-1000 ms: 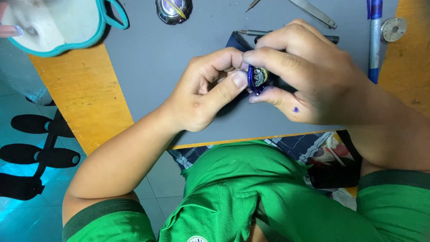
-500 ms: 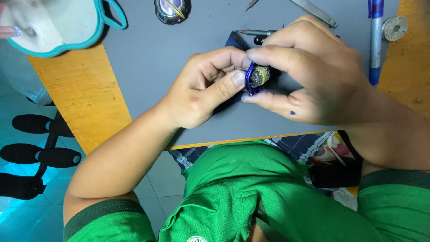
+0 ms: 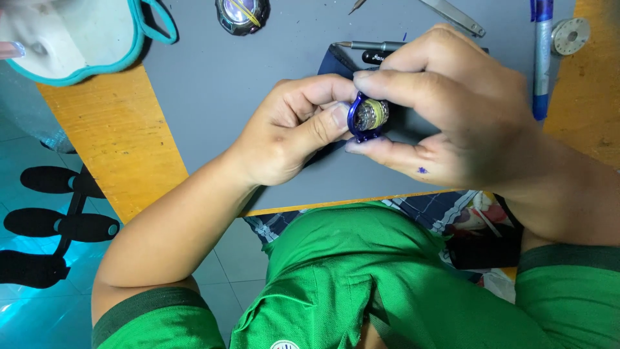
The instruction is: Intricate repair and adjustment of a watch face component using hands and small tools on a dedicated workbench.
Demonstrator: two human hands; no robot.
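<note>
— What are we holding just now?

— A small round watch case point(image 3: 369, 115) with a blue rim and a brassy movement showing inside. Both of our hands meet on it above the grey mat point(image 3: 213, 97), near the desk's front edge.

— How does each grip stand?

— Our left hand point(image 3: 287, 132) has its thumb pressed against the blue rim from the left, the other fingers curled behind. Our right hand point(image 3: 452, 110) pinches the case from above and below, forefinger over the top, another finger underneath. Both grips are closed on the case.

— And what lies round about?

— Under our hands is a dark blue cloth point(image 3: 332, 61), mostly hidden. Just beyond it, toward the far edge, lie a dark screwdriver point(image 3: 371, 45) and metal tweezers point(image 3: 455, 16). Another watch point(image 3: 240, 13) sits at the far edge of the mat. A blue pen point(image 3: 541, 58) lies toward the right edge, with a small metal disc point(image 3: 571, 35) just beside it on the bare wood. A teal-rimmed white tray point(image 3: 84, 39) occupies the far left corner.
</note>
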